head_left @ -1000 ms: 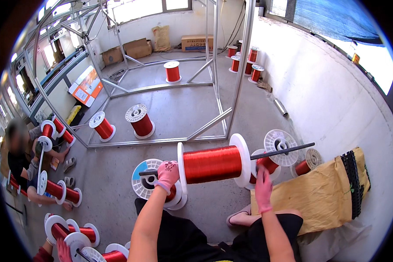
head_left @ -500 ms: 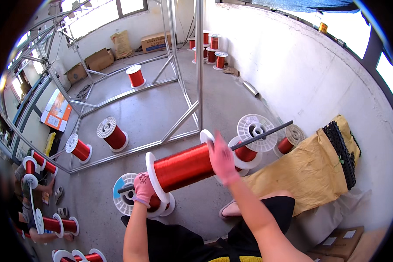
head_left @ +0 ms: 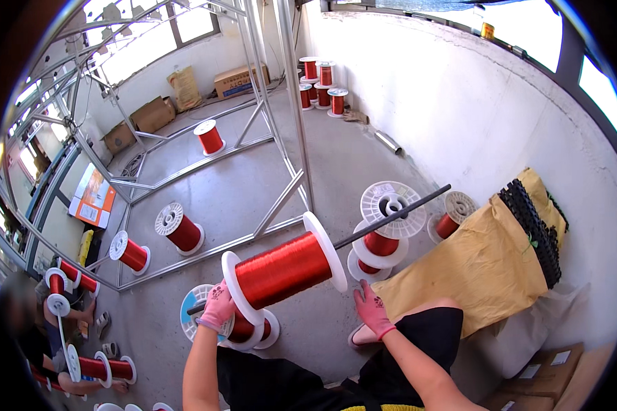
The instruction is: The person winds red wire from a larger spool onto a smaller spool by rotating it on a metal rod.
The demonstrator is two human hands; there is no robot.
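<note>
A large spool of red wire [head_left: 277, 269] with white flanges hangs in front of me on a dark rod [head_left: 408, 211] that runs through its core and slants up to the right. My left hand [head_left: 218, 306], in a pink glove, is closed round the rod's near end beside the left flange. My right hand [head_left: 372, 310], also gloved in pink, holds nothing; its fingers are apart, just below the stacked spools [head_left: 380, 243] on the floor. Under my left hand stand more spools [head_left: 243, 327], partly hidden by it and the held spool.
A metal frame [head_left: 206, 246] fills the left and middle, with several red spools inside it. Yellow sacking [head_left: 466, 274] and black ridged strips [head_left: 528, 226] lie at right by the white wall. At far left a person [head_left: 38, 329] sits among spools. More spools [head_left: 323, 85] are stacked in the far corner.
My right hand has let go of the spool's right flange and dropped lower, toward my knee. The left hand keeps its hold on the rod. The view has shifted slightly.
</note>
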